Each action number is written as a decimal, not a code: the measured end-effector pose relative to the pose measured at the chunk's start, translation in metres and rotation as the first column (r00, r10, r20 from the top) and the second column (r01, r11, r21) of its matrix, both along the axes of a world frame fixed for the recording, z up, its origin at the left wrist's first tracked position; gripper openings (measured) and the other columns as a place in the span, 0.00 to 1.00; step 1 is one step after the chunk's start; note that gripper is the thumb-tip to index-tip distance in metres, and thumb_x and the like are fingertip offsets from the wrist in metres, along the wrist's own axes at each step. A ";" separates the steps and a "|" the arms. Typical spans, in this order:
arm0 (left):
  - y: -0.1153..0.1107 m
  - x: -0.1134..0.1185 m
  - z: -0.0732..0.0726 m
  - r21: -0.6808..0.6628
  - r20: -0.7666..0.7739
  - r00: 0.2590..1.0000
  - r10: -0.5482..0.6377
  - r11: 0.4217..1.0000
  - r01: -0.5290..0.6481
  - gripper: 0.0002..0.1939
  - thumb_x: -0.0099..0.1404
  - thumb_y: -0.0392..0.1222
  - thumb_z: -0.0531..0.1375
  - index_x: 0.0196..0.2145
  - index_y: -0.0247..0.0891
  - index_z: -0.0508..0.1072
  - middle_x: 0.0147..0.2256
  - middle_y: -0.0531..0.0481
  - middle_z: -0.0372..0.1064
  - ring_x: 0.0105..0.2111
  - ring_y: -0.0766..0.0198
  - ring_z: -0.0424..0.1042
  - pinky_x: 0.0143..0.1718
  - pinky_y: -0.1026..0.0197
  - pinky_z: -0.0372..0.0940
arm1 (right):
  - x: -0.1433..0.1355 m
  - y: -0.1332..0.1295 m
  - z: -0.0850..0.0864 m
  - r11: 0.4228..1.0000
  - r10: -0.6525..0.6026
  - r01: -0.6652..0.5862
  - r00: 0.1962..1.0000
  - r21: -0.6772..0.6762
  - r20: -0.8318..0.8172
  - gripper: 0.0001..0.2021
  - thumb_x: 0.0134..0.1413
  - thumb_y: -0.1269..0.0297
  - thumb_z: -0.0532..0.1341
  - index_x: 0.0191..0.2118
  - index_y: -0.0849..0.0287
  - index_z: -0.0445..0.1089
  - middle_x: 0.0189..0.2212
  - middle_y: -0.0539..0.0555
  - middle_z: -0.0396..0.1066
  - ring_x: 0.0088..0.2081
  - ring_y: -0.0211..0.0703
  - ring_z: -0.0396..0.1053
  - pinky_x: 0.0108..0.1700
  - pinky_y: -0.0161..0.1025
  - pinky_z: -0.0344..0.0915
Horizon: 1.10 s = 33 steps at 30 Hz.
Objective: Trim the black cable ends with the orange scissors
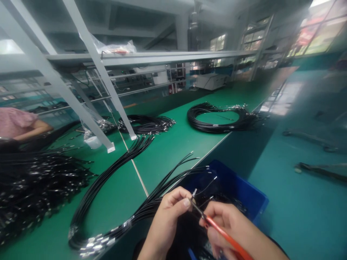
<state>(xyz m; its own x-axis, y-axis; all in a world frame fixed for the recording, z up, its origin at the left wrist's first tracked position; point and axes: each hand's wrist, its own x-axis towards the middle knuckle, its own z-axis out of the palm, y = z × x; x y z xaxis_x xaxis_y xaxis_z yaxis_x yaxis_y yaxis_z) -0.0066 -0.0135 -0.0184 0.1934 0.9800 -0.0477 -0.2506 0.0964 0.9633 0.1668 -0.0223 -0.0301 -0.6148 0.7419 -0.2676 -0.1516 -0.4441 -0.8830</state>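
My left hand (173, 207) is closed in a pinch around a cable end, whose silvery tip (194, 193) pokes up past the fingers. In my right hand (230, 224) are pliers with red-orange handles (226, 236). The dark jaws (197, 208) point up and left and meet the left fingertips. Exactly what the jaws grip is too small to tell. Beside the left wrist, a curved bundle of black cables (146, 207) with pale labels (97, 243) lies on the green table. Below both hands, a blue bin (255, 196) holds dark cables, partly hidden.
Coiled black cables (206, 127) lie farther along the green table (173, 144), with another coil (146, 124) behind the metal shelf posts (119, 104). A large cable pile (40, 187) covers the left side. A co-worker in a pink sleeve (17, 122) sits beyond it.
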 end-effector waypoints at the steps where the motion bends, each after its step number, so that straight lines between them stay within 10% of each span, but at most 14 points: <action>1: 0.000 0.000 0.000 -0.003 -0.002 1.000 0.002 1.000 -0.002 0.05 0.58 0.37 0.59 0.27 0.34 0.69 0.24 0.54 0.61 0.27 0.67 0.56 0.32 0.65 0.53 | -0.001 -0.001 0.001 1.000 -0.016 0.015 0.999 0.016 0.038 0.09 0.43 0.68 0.65 0.30 0.60 0.64 0.15 0.47 0.68 0.12 0.28 0.59 0.14 0.24 0.51; 7: -0.002 -0.002 0.003 0.019 -0.042 0.998 -0.039 0.999 0.040 0.06 0.60 0.38 0.58 0.27 0.34 0.69 0.25 0.53 0.62 0.28 0.66 0.58 0.33 0.64 0.54 | -0.001 -0.006 0.008 0.964 -0.245 0.241 0.969 0.114 0.021 0.11 0.40 0.72 0.65 0.33 0.59 0.66 0.19 0.47 0.70 0.17 0.29 0.59 0.19 0.25 0.54; 12: -0.004 0.003 0.005 0.030 -0.076 0.996 -0.055 0.998 0.057 0.07 0.60 0.39 0.59 0.26 0.34 0.69 0.25 0.53 0.62 0.28 0.67 0.58 0.33 0.65 0.54 | -0.014 -0.004 0.015 0.736 -0.628 0.620 0.775 0.271 -0.067 0.19 0.41 0.68 0.68 0.41 0.53 0.64 0.32 0.49 0.72 0.34 0.38 0.69 0.37 0.32 0.64; 23: -0.017 0.016 0.011 0.180 -0.514 0.845 0.147 0.982 -0.062 0.07 0.60 0.41 0.58 0.27 0.36 0.71 0.27 0.50 0.66 0.30 0.61 0.64 0.33 0.63 0.57 | -0.039 -0.005 0.013 0.597 -0.766 0.652 0.636 0.467 0.092 0.14 0.45 0.67 0.62 0.41 0.53 0.64 0.33 0.50 0.70 0.32 0.42 0.68 0.35 0.37 0.66; 33: -0.011 0.010 0.012 0.140 -0.439 0.891 0.119 0.988 -0.063 0.08 0.61 0.43 0.58 0.28 0.36 0.71 0.26 0.53 0.65 0.28 0.64 0.62 0.31 0.65 0.56 | -0.023 -0.007 0.014 0.634 -0.751 0.725 0.660 0.268 -0.008 0.20 0.43 0.59 0.68 0.42 0.54 0.63 0.32 0.51 0.71 0.37 0.45 0.67 0.40 0.38 0.63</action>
<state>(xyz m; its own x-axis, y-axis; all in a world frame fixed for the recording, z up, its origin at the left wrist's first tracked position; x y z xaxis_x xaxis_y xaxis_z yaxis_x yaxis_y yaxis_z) 0.0032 -0.0249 -0.0067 0.0892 0.9960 0.0096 0.2048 -0.0278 0.9784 0.1435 -0.0294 -0.0158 0.1845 0.9814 -0.0539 -0.2487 -0.0064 -0.9686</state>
